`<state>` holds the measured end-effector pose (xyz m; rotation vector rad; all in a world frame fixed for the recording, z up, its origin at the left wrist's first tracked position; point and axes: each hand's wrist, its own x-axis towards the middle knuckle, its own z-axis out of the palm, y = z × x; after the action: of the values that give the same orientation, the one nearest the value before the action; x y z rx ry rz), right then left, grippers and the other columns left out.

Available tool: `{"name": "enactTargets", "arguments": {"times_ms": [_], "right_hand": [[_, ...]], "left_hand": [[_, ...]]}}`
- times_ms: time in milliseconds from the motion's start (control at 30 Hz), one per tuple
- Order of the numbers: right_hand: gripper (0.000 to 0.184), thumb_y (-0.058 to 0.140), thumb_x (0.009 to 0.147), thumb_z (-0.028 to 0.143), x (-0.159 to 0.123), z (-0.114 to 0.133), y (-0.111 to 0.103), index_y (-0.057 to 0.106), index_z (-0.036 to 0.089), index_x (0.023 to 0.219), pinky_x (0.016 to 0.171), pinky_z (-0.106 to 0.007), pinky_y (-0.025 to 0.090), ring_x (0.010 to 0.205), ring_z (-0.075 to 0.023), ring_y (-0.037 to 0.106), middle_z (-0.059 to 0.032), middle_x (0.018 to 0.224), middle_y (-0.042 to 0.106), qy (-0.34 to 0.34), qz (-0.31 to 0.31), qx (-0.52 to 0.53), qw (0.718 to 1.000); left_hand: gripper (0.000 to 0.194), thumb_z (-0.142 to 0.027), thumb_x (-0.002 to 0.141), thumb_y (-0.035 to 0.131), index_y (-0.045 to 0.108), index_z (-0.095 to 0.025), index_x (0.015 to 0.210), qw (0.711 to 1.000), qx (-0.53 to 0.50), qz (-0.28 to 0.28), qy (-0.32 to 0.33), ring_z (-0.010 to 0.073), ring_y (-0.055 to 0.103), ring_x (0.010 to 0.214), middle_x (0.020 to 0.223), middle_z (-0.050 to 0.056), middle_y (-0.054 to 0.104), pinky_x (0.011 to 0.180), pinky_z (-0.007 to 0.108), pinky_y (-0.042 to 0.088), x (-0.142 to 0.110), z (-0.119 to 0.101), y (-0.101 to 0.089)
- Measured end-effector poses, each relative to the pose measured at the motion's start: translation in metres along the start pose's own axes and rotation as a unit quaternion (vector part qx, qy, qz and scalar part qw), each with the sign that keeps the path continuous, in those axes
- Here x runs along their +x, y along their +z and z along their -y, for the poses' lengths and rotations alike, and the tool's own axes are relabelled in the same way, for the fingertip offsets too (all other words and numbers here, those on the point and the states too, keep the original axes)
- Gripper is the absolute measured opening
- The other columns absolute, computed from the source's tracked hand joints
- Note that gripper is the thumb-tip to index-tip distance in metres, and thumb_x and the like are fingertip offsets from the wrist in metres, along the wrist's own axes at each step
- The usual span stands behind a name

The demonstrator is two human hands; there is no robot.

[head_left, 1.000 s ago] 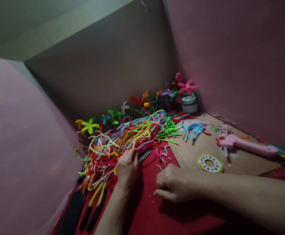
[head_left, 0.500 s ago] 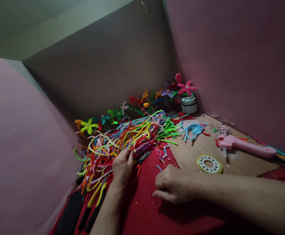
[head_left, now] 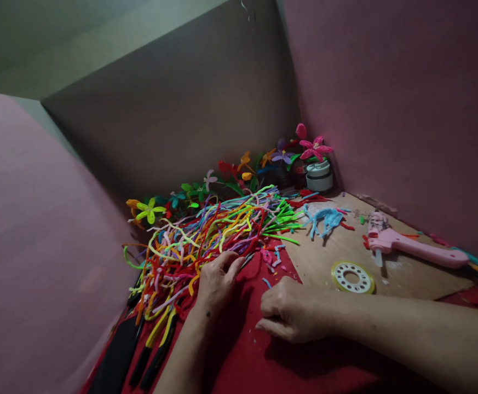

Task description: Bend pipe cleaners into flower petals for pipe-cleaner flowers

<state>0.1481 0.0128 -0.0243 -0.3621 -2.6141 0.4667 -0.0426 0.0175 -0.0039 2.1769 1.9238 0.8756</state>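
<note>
At the near edge of a tangled heap of coloured pipe cleaners (head_left: 206,235), my left hand (head_left: 218,279) has its thumb and fingers pinched together. A red pipe cleaner (head_left: 257,262) runs out from these fingertips toward the right. The tips of a dark metal tool partly show beside them. My right hand (head_left: 290,309) rests curled on the red cloth (head_left: 239,350), its fingers closed; whatever lies inside them, if anything, is hidden. Small pink and blue cut pieces (head_left: 268,257) are scattered between the hands and the heap.
Pliers with yellow and black handles (head_left: 159,342) lie left of my forearm. On the brown board (head_left: 316,268) sit a tape roll (head_left: 352,278), a pink glue gun (head_left: 419,247) and light-blue pipe cleaners (head_left: 324,219). Pipe-cleaner flowers (head_left: 151,210) line the back, beside a pale round container (head_left: 319,176).
My left hand has moved slightly right along the heap's edge, and the red strand now shows beyond its fingertips. My right hand stays put. The view has shifted slightly.
</note>
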Motion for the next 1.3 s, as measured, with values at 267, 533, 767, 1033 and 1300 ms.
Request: {"name": "enactTargets", "arguments": {"times_ms": [267, 533, 767, 1033, 1300], "right_hand": [[0.028, 0.049, 0.081, 0.029, 0.0, 0.0, 0.001, 0.057, 0.014, 0.058, 0.047, -0.021, 0.025, 0.05, -0.0075, 0.044, -0.0031, 0.059, 0.061, 0.008, -0.006, -0.002, 1.0], [0.027, 0.048, 0.081, 0.029, 0.002, 0.0, 0.0, 0.06, 0.013, 0.062, 0.047, -0.022, 0.025, 0.052, -0.0087, 0.05, -0.005, 0.062, 0.064, 0.023, 0.012, -0.015, 1.0], [0.027, 0.047, 0.081, 0.029, 0.001, -0.002, 0.0, 0.061, 0.014, 0.064, 0.048, -0.022, 0.026, 0.053, -0.0094, 0.053, -0.0051, 0.063, 0.065, 0.03, 0.016, -0.016, 0.999], [0.026, 0.048, 0.081, 0.029, 0.002, -0.003, 0.0, 0.059, 0.014, 0.063, 0.048, -0.021, 0.026, 0.053, -0.009, 0.051, -0.0045, 0.062, 0.064, 0.025, 0.015, -0.014, 0.999], [0.027, 0.047, 0.082, 0.028, -0.001, -0.002, 0.001, 0.059, 0.014, 0.062, 0.048, -0.021, 0.027, 0.052, -0.0085, 0.049, -0.0042, 0.061, 0.063, 0.007, 0.002, -0.005, 1.0]], "left_hand": [[0.021, -0.031, 0.081, 0.047, 0.064, -0.02, 0.086, 0.994, 0.005, -0.104, -0.012, 0.0128, 0.061, 0.068, 0.074, 0.0, 0.067, 0.064, 0.021, 0.043, 0.014, -0.007, -0.001], [0.024, -0.022, 0.078, 0.045, 0.063, -0.015, 0.093, 0.975, 0.191, -0.103, -0.054, 0.0188, 0.059, 0.086, 0.096, 0.01, 0.061, 0.077, 0.028, 0.044, 0.075, 0.005, 0.004], [0.013, -0.027, 0.073, 0.053, 0.063, -0.02, 0.076, 0.972, 0.225, -0.018, -0.063, 0.0176, 0.058, 0.073, 0.079, 0.005, 0.062, 0.065, 0.026, 0.041, 0.075, 0.013, 0.012], [0.014, -0.028, 0.081, 0.047, 0.058, -0.021, 0.082, 0.97, 0.234, -0.047, -0.046, 0.0155, 0.057, 0.072, 0.082, 0.004, 0.063, 0.062, 0.024, 0.036, 0.06, 0.002, 0.005], [0.015, -0.026, 0.083, 0.045, 0.057, -0.018, 0.079, 0.955, 0.169, -0.243, 0.022, 0.0152, 0.058, 0.072, 0.075, 0.003, 0.063, 0.069, 0.024, 0.039, 0.049, -0.008, -0.01]]}}
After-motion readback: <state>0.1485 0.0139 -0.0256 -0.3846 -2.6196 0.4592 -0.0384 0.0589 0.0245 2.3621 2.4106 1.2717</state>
